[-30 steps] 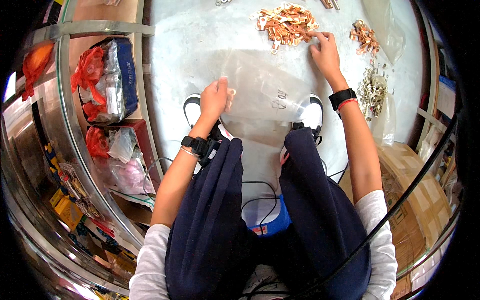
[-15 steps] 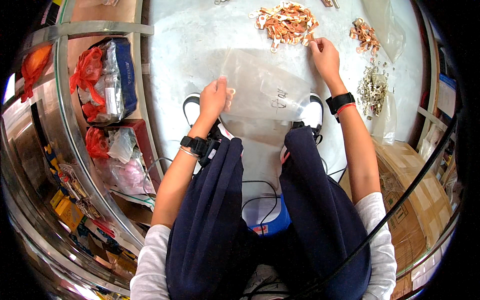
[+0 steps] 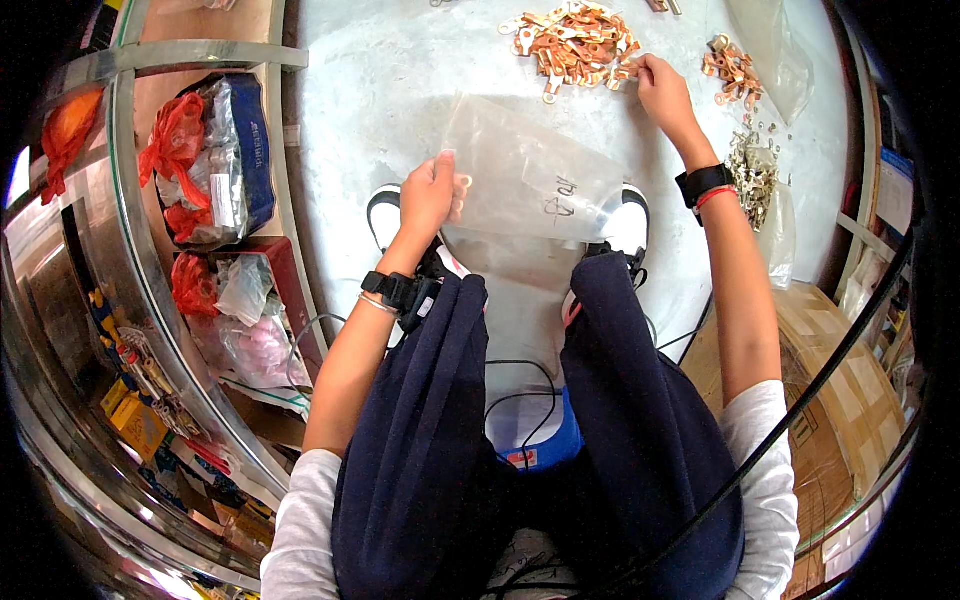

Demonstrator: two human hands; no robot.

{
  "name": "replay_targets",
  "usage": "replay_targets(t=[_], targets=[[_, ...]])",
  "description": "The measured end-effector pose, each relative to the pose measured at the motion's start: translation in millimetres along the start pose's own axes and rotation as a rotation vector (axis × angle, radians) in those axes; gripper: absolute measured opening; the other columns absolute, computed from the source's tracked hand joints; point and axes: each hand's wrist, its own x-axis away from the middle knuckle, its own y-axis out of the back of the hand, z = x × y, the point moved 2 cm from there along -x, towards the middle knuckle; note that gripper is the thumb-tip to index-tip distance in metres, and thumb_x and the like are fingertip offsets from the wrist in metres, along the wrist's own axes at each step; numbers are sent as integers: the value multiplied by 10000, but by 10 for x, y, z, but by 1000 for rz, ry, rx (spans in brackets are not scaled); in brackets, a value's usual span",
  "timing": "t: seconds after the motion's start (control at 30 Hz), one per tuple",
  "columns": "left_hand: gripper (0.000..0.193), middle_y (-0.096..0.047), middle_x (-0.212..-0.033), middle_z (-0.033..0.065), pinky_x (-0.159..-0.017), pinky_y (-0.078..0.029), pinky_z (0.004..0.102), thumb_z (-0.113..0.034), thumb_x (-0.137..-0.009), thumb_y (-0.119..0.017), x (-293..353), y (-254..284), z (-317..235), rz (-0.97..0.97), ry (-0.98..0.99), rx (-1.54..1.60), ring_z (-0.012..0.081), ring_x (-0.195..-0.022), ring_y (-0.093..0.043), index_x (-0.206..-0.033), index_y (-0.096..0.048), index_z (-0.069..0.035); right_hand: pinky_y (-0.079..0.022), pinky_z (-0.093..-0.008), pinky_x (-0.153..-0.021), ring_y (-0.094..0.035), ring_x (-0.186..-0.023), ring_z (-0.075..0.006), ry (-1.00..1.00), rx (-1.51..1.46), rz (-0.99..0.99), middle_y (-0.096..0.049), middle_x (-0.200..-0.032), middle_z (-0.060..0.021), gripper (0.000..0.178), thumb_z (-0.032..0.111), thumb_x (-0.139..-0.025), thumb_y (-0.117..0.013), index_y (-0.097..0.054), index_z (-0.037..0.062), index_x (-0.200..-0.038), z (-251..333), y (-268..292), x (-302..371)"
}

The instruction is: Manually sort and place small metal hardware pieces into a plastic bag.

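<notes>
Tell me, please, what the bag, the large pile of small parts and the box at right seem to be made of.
Bag: thin, cloudy plastic film, being translucent and creased.
Large pile: probably copper or copper-plated metal, from its orange-brown colour and bright glints.
Box: likely cardboard, brown and matt, with tape-like strips.

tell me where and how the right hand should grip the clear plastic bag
Probably pinch the clear plastic bag at its upper right corner, bringing the right hand in from the right: the bag is thin and fairly flat, and the left hand holds its left side, leaving that corner free.
</notes>
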Motion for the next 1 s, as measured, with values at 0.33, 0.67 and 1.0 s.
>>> replay_targets(t=[0.33, 0.67, 1.0], targets=[[452, -591, -624, 24, -423, -378, 249, -419, -980, -464, 11, 0, -5, -3, 9, 4, 90, -457, -484, -790, -600, -31, -483, -424, -729, -629, -802, -338, 81, -67, 236, -649, -833, -171, 134, 71, -830, -495, -616, 53, -884, 22, -23, -18], [442, -617, -649, 31, -438, -388, 244, -410, -979, -469, 0, 5, -3, -4, 1, -19, 87, -478, -496, -795, -606, -32, -493, -420, -768, -616, -846, -338, 43, 68, 131, -613, -899, -147, 243, 100, -868, -505, -640, 136, -1067, 220, 33, 80], [438, -609, -661, 26, -436, -389, 244, -411, -979, -469, -6, 12, 10, 8, 10, -11, 87, -479, -496, -796, -597, -34, -502, -391, -772, -612, -890, -300, 196, 165, 166, -582, -1002, -114, 234, 145, -869, -578, -651, 138, -1091, 172, 158, 209]])
